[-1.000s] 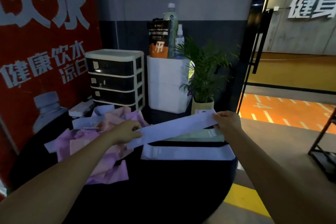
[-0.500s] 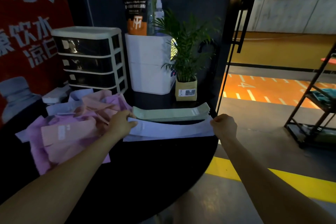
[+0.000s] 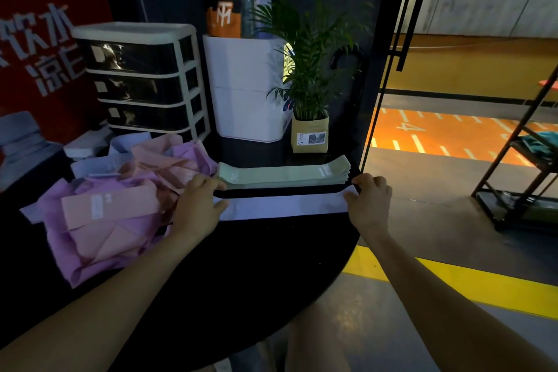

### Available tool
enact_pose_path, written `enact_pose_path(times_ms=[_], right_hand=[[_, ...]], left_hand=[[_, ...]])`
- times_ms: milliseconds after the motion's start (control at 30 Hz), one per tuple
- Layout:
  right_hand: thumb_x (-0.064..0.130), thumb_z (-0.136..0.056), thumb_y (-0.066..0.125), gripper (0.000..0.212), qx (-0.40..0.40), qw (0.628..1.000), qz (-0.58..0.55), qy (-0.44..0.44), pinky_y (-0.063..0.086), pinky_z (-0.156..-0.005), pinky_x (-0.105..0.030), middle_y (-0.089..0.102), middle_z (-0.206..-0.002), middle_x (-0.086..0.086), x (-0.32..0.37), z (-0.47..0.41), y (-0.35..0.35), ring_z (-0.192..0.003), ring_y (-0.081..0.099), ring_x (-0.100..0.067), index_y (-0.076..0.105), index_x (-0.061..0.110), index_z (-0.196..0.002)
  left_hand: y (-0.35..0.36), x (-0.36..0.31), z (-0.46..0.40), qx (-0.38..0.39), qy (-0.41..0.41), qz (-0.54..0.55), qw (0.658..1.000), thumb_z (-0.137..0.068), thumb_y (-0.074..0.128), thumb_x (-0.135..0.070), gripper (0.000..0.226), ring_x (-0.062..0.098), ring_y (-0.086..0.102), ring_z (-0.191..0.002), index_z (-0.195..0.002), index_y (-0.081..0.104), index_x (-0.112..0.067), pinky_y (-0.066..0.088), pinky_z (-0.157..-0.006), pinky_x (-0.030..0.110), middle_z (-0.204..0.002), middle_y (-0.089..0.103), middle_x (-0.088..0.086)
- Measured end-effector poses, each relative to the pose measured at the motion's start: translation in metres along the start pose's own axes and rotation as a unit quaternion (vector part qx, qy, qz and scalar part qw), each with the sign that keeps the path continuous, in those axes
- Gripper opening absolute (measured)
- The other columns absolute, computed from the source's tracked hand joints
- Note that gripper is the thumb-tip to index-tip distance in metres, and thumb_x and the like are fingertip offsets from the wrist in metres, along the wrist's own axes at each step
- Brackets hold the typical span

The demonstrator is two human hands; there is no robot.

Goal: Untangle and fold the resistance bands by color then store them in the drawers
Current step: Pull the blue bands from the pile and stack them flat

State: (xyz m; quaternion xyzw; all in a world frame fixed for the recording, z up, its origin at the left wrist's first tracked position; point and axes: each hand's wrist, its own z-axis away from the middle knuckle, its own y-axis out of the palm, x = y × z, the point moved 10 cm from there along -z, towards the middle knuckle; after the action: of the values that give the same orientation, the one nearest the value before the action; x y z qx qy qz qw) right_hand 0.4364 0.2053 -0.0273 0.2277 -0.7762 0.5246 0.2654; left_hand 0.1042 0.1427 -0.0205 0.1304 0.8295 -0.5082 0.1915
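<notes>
- Since one second ago, the pale lavender band (image 3: 280, 205) has come down from the air: both hands held it stretched above the table, and now it lies flat on the black round table (image 3: 241, 266), just in front of the green pile.
- Head view, hands: the left hand (image 3: 197, 208) rests on the left end of the lavender band with its fingers bent over the end; it seems to press or pinch it, but I cannot tell exactly which. The right hand (image 3: 368, 202) holds the right end near the table edge, fingers curled over it.
- Head view, finished part: the green bands (image 3: 283, 175) lie in a neat flat stack behind the lavender band, near it but apart. This colour looks sorted and folded, I judge.
- Head view, part that is left: a tangled heap of pink and purple bands (image 3: 120, 205) covers the left side of the table, with some more lavender pieces at its far edge. These are not yet separated.
- Head view, storage: the drawer unit (image 3: 142, 81) stands at the back left, all drawers shut. Nothing seems stored yet, so I judge the task is less than half done.
- Other things: a white box (image 3: 247, 90) and a potted plant (image 3: 311, 84) stand behind the bands.
</notes>
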Motion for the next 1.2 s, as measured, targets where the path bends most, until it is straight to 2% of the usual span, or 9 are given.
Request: enact_pose_path(times_ms=[33, 100, 167, 233, 300, 433, 733, 967, 1200], right_hand=[[0.012, -0.086, 0.060, 0.033, 0.021, 0.999, 0.010, -0.043, 0.034, -0.091, -0.035, 0.046, -0.121, -0.018, 0.012, 0.001, 0.003, -0.113, 0.038, -0.033, 0.056, 0.005, -0.118], [0.021, -0.085, 0.064, 0.040, 0.119, 0.983, 0.034, -0.134, 0.030, -0.098, -0.033, 0.043, -0.129, -0.010, 0.035, 0.006, 0.023, -0.122, 0.035, -0.029, 0.055, 0.012, -0.123], [0.033, -0.080, 0.069, 0.052, 0.240, 0.949, 0.067, -0.193, 0.026, -0.101, -0.029, 0.043, -0.132, -0.006, 0.044, 0.013, 0.046, -0.127, 0.033, -0.027, 0.053, 0.016, -0.127], [0.037, -0.078, 0.071, 0.063, 0.314, 0.922, 0.091, -0.209, 0.024, -0.105, -0.028, 0.041, -0.137, -0.004, 0.041, 0.018, 0.056, -0.131, 0.030, -0.025, 0.047, 0.016, -0.133], [0.035, -0.082, 0.068, 0.067, 0.337, 0.907, 0.128, -0.218, 0.023, -0.109, -0.031, 0.036, -0.143, -0.004, 0.035, 0.016, 0.058, -0.134, 0.028, -0.023, 0.040, 0.016, -0.139], [0.041, -0.085, 0.063, 0.068, 0.346, 0.885, 0.192, -0.246, 0.024, -0.114, -0.035, 0.033, -0.149, -0.004, 0.027, 0.004, 0.059, -0.137, 0.029, -0.023, 0.036, 0.016, -0.143], [0.039, -0.087, 0.060, 0.061, 0.357, 0.878, 0.182, -0.262, 0.031, -0.109, -0.036, 0.035, -0.147, -0.003, 0.027, -0.001, 0.063, -0.133, 0.033, -0.023, 0.039, 0.016, -0.140], [0.040, -0.090, 0.056, 0.063, 0.331, 0.866, 0.225, -0.301, 0.014, -0.116, -0.033, 0.028, -0.151, 0.000, 0.044, 0.004, 0.064, -0.141, 0.022, -0.020, 0.031, 0.022, -0.145], [0.037, -0.092, 0.054, 0.053, 0.345, 0.866, 0.172, -0.318, 0.031, -0.104, -0.037, 0.041, -0.137, -0.005, 0.100, 0.021, 0.088, -0.127, 0.039, -0.026, 0.040, 0.021, -0.139]], left_hand=[[0.000, -0.010, 0.002, 0.004, 0.029, 0.001, 1.000, -0.079, 0.071, -0.011, 0.029, 0.024, 0.051, -0.105, -0.107, 0.063, -0.008, 0.038, -0.087, 0.028, -0.109, 0.053, 0.007], [0.006, -0.035, 0.004, 0.044, 0.083, 0.023, 0.995, -0.082, 0.069, -0.017, 0.034, 0.018, 0.050, -0.108, -0.114, 0.060, -0.011, 0.036, -0.089, 0.024, -0.115, 0.052, 0.002], [0.023, -0.058, 0.006, 0.120, 0.126, 0.033, 0.984, -0.083, 0.069, -0.024, 0.043, 0.015, 0.048, -0.113, -0.122, 0.054, -0.015, 0.034, -0.091, 0.021, -0.121, 0.049, 0.000], [0.046, -0.072, 0.008, 0.210, 0.141, 0.018, 0.967, -0.082, 0.068, -0.031, 0.056, 0.015, 0.044, -0.118, -0.131, 0.046, -0.016, 0.034, -0.094, 0.022, -0.128, 0.044, 0.000], [0.063, -0.076, 0.005, 0.268, 0.139, -0.010, 0.953, -0.081, 0.068, -0.037, 0.066, 0.017, 0.042, -0.122, -0.137, 0.039, -0.018, 0.035, -0.098, 0.026, -0.134, 0.041, 0.001], [0.081, -0.072, -0.002, 0.322, 0.116, -0.046, 0.939, -0.082, 0.066, -0.042, 0.075, 0.020, 0.037, -0.129, -0.143, 0.031, -0.016, 0.032, -0.105, 0.030, -0.142, 0.036, 0.003], [0.087, -0.060, -0.008, 0.316, 0.102, -0.025, 0.943, -0.084, 0.063, -0.041, 0.064, 0.018, 0.039, -0.124, -0.139, 0.038, -0.020, 0.033, -0.103, 0.029, -0.135, 0.039, 0.002], [0.076, -0.059, -0.004, 0.288, 0.113, -0.006, 0.951, -0.085, 0.062, -0.042, 0.068, 0.017, 0.037, -0.128, -0.142, 0.032, -0.022, 0.032, -0.107, 0.032, -0.141, 0.035, 0.000], [0.028, -0.035, -0.007, 0.194, 0.106, 0.019, 0.975, -0.089, 0.060, -0.029, 0.045, 0.014, 0.048, -0.118, -0.130, 0.049, -0.016, 0.034, -0.096, 0.018, -0.127, 0.048, 0.000]])
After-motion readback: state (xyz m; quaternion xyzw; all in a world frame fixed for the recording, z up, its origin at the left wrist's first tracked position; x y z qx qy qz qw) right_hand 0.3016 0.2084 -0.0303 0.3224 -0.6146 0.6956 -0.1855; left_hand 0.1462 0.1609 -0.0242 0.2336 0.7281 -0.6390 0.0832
